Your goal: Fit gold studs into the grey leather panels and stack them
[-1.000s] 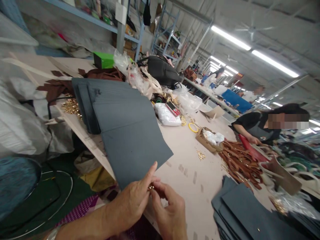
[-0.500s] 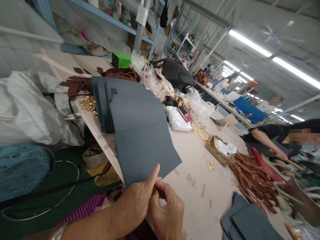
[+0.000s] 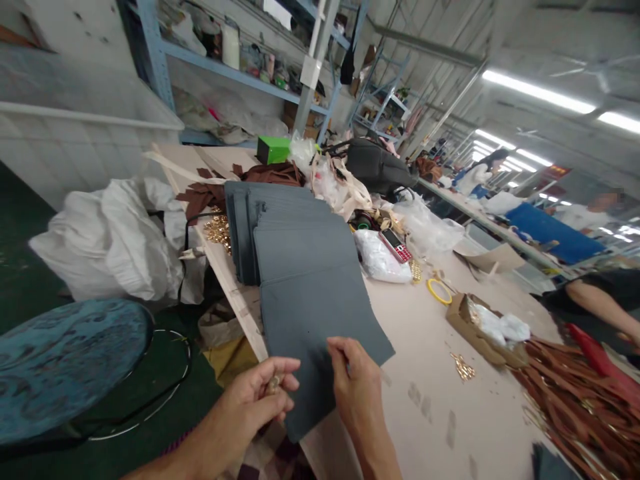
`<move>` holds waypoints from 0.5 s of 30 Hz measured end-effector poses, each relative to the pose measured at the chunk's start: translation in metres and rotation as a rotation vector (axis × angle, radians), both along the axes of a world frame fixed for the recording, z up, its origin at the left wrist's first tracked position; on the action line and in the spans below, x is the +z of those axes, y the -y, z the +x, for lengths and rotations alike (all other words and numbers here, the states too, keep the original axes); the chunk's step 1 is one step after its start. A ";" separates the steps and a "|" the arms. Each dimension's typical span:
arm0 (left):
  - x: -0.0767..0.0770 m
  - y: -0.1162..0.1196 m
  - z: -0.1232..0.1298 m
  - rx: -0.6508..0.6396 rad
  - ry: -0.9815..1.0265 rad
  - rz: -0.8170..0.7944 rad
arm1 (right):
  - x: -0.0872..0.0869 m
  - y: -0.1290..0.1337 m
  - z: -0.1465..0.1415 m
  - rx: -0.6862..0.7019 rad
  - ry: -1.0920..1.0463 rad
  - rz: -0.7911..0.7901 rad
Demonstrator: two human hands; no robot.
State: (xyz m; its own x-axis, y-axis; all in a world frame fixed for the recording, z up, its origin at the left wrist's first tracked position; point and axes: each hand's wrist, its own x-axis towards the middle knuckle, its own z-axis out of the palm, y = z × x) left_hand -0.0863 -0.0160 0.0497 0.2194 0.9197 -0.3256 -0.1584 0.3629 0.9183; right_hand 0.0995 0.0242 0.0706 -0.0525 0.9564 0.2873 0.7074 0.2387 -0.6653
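Dark grey sheets (image 3: pixel 320 300) lie in an overlapping stack along the table's left edge. My left hand (image 3: pixel 263 397) is at the near left corner of the front sheet, its fingers curled round a small gold-coloured piece (image 3: pixel 273 383). Over the same sheet, my right hand (image 3: pixel 353 373) has thumb and index finger pinched together; whatever is between them is too small to make out. A gap separates the two hands. Small gold pieces lie in one pile (image 3: pixel 218 231) beside the stack and another (image 3: pixel 463 367) to the right.
A cardboard box (image 3: pixel 483 327) with white plastic, brown straps (image 3: pixel 585 393), a yellow ring (image 3: pixel 439 291) and a red phone (image 3: pixel 395 246) are on the table. A blue stool (image 3: pixel 75 367) stands left. A person's arm (image 3: pixel 603 303) reaches in at the right.
My hands, together before, are now apart, the right one over the front sheet. The view has shifted, so the table's contents appear lower and further right, except the stool.
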 end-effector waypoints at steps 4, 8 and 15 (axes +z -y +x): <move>-0.030 0.016 -0.025 0.066 -0.088 -0.097 | 0.001 -0.009 0.004 0.116 0.307 -0.043; -0.033 0.028 -0.027 0.016 0.113 -0.078 | 0.023 0.010 0.017 0.376 0.233 -0.387; 0.018 0.029 -0.003 -0.095 0.137 -0.241 | 0.017 0.025 0.019 0.167 -0.284 -0.693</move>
State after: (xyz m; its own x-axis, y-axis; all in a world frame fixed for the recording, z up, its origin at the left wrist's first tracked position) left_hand -0.0895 -0.0451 0.0677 0.3581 0.7927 -0.4934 -0.2295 0.5869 0.7764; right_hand 0.1188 -0.0012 0.0873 -0.2263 0.9086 -0.3510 0.4777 -0.2105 -0.8529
